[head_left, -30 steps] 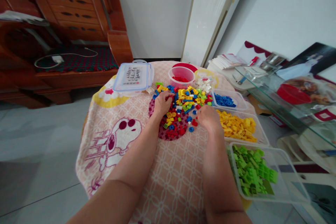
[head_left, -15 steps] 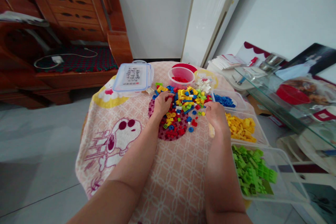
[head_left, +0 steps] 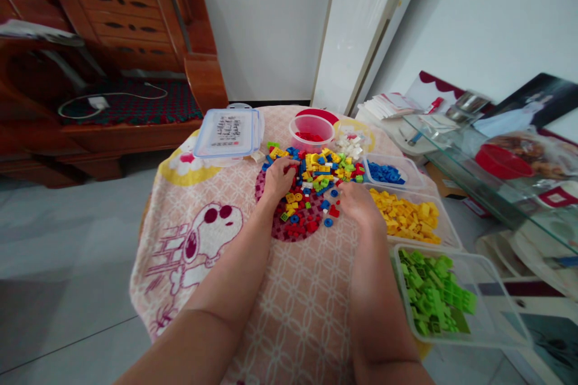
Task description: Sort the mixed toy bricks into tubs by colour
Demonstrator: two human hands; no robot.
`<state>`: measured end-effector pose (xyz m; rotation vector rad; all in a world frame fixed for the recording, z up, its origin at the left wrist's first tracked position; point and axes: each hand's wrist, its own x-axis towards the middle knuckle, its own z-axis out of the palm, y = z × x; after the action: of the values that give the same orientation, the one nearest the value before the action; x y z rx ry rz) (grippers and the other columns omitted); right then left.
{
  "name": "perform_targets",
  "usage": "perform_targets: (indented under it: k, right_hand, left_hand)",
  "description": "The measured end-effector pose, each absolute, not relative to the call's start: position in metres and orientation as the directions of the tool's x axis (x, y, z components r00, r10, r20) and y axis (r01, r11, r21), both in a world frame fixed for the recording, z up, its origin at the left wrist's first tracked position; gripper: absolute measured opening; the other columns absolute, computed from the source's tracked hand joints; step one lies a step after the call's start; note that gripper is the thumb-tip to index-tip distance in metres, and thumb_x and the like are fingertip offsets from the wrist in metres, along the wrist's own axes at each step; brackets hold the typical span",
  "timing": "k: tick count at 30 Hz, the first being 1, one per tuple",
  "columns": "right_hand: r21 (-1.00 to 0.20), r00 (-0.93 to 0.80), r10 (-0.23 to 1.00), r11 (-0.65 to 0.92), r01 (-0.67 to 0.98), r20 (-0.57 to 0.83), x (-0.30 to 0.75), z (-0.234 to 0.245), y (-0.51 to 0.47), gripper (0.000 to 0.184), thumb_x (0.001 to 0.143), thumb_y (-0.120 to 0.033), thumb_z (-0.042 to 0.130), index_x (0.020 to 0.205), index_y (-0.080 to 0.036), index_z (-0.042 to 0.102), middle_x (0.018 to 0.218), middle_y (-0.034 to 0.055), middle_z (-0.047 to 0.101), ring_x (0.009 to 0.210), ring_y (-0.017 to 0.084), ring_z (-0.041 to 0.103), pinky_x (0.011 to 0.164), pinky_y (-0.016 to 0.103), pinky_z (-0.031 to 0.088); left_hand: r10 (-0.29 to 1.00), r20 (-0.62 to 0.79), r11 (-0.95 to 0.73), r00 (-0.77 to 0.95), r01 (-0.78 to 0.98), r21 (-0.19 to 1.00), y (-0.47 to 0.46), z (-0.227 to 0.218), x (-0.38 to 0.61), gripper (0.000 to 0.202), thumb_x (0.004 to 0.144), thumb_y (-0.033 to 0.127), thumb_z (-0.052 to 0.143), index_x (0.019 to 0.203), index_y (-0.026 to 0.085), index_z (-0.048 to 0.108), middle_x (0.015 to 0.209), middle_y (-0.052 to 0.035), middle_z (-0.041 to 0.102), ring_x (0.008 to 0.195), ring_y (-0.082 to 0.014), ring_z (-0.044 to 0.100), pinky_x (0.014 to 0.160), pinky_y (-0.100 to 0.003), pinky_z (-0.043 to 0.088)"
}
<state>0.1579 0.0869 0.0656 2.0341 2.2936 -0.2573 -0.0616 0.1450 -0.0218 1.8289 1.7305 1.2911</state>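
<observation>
A mixed heap of toy building bricks [head_left: 323, 168] in red, yellow, blue, green and white lies on the patterned tablecloth [head_left: 307, 301]. My left hand [head_left: 280, 177] rests at the heap's left side, fingers curled in, with red pieces showing right at its fingertips. Whether one is held there I cannot make out. At the right edge of the heap, my right hand [head_left: 360, 201] has its fingertips pressed together near a few red and green bricks. Whatever it pinches is too small to tell. Loose blue wheel-like pieces [head_left: 329, 222] lie just left of it.
On the right stand clear boxes of blue bricks [head_left: 383, 172], yellow bricks [head_left: 409, 216] and green bricks [head_left: 436, 295]. Behind the heap are a round tub [head_left: 311, 143] with red bricks and a pile of white bricks [head_left: 351, 145]. A lidded box [head_left: 228, 132] sits back left; a glass shelf [head_left: 492, 177] borders the right.
My right hand has moved left, from beside the blue and yellow boxes to the right edge of the heap. My left hand stays in place.
</observation>
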Motion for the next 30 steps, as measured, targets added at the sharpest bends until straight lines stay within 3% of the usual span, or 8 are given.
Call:
perform_targets:
  k: [7,15,19,23,30]
  right_hand:
    - [-0.135,-0.104,0.989,0.089,0.987,-0.107,0.159,0.062,0.093,0.036,0.092,-0.006,0.046,0.104,-0.012,0.080,0.106,0.0182,0.079,0.107,0.025,0.073,0.088,0.026,0.048]
    - [-0.506,-0.042,0.999,0.049,0.861,0.026,0.184,0.056,0.097,0.043,0.095,-0.017,0.041,0.114,-0.015,0.080,0.106,0.0100,0.080,0.099,0.022,0.074,0.093,0.030,0.054]
    - [-0.606,-0.004,0.999,0.035,0.795,0.052,0.192,0.063,0.092,0.045,0.094,-0.022,0.043,0.118,-0.013,0.079,0.111,0.0106,0.079,0.099,0.023,0.075,0.094,0.033,0.056]
    - [-0.581,0.024,0.993,0.049,0.812,0.117,0.199,0.077,0.086,0.045,0.095,-0.024,0.042,0.119,-0.013,0.078,0.111,0.0108,0.079,0.101,0.024,0.074,0.097,0.034,0.054]
    - [-0.330,0.215,0.936,-0.117,0.937,0.278,0.215,0.095,0.075,0.042,0.094,-0.025,0.045,0.113,-0.011,0.080,0.114,0.0187,0.078,0.109,0.030,0.069,0.101,0.038,0.048]
  left_hand:
    - [0.915,0.380,-0.212,-0.133,0.642,0.737,0.145,-0.021,-0.062,0.033,0.087,0.013,0.056,0.106,0.024,0.081,0.124,-0.0038,0.077,0.125,-0.0230,0.068,0.117,-0.040,0.048]
    - [0.921,0.365,-0.201,-0.138,0.635,0.746,0.144,-0.019,-0.061,0.033,0.088,0.015,0.055,0.106,0.023,0.081,0.126,-0.0044,0.076,0.126,-0.0228,0.067,0.117,-0.039,0.047]
    - [0.924,0.359,-0.201,-0.131,0.633,0.748,0.143,-0.018,-0.061,0.033,0.088,0.017,0.054,0.106,0.023,0.081,0.124,-0.0046,0.077,0.126,-0.0232,0.066,0.118,-0.039,0.047]
    - [0.923,0.361,-0.204,-0.130,0.630,0.749,0.143,-0.018,-0.061,0.034,0.088,0.017,0.054,0.107,0.023,0.081,0.122,-0.0043,0.077,0.124,-0.0237,0.067,0.117,-0.039,0.047]
    - [0.918,0.372,-0.213,-0.134,0.625,0.751,0.144,-0.018,-0.061,0.032,0.087,0.015,0.055,0.104,0.024,0.081,0.118,-0.0039,0.078,0.120,-0.0231,0.069,0.115,-0.038,0.049]
